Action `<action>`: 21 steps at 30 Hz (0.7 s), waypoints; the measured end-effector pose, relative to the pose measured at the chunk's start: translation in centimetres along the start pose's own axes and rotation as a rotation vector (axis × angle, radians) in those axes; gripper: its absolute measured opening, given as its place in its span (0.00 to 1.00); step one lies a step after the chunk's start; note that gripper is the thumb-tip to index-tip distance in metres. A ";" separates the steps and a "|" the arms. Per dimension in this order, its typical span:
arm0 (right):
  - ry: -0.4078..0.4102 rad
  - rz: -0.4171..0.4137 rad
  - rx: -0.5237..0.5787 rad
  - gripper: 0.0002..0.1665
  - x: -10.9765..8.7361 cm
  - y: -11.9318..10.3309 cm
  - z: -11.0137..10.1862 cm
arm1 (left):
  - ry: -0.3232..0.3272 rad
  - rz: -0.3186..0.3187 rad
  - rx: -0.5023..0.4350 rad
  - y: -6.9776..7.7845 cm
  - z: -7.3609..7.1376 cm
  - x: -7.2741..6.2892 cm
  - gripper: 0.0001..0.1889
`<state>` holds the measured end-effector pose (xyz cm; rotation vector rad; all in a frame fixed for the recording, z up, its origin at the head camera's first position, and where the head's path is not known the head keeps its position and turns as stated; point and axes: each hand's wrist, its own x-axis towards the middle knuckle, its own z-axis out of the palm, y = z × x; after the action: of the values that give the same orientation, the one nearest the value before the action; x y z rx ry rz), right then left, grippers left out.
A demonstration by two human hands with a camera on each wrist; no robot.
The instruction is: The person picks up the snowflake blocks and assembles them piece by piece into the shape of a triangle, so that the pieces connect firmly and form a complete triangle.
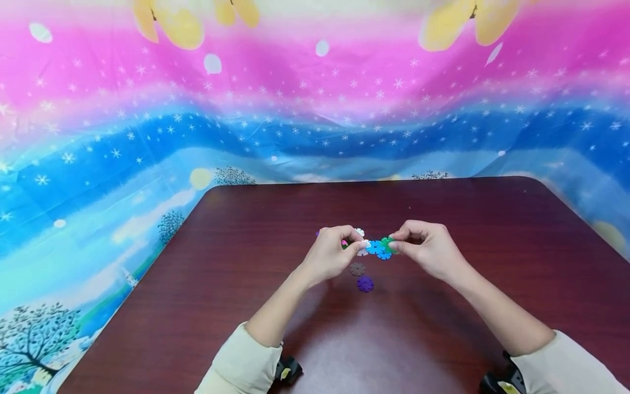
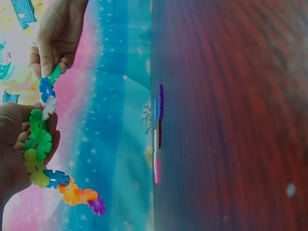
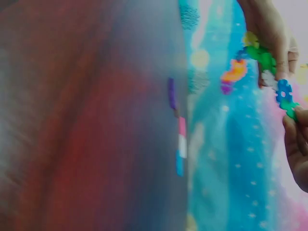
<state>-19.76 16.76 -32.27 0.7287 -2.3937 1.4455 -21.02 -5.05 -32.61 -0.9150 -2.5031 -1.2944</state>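
A chain of plastic snowflake discs is stretched between my two hands above the table. My left hand pinches it near the white disc, with green discs lying against the palm. From there the chain hangs down through a yellow disc, a blue one, orange discs and a purple disc at the tip. My right hand pinches the green disc at the other end, which is joined to a blue disc.
Loose discs lie on the dark red table beneath the hands: a brown disc, a purple disc, a light blue disc, a white one and a pink disc. A patterned cloth hangs behind the table.
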 end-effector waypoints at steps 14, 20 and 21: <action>-0.145 0.100 -0.047 0.07 1.2 0.8 -0.8 | -0.046 -0.015 0.027 0.0 -0.8 0.2 0.03; -0.247 0.183 -0.129 0.07 2.4 2.1 -0.7 | -0.040 -0.033 0.043 -0.1 -0.9 0.1 0.02; -0.274 0.184 -0.158 0.08 2.6 2.3 -0.6 | -0.038 -0.032 0.047 -0.1 -0.9 0.1 0.02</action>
<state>-23.20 17.44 -32.52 0.7251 -2.8124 1.2703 -21.29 -5.77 -32.07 -0.9013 -2.5756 -1.2337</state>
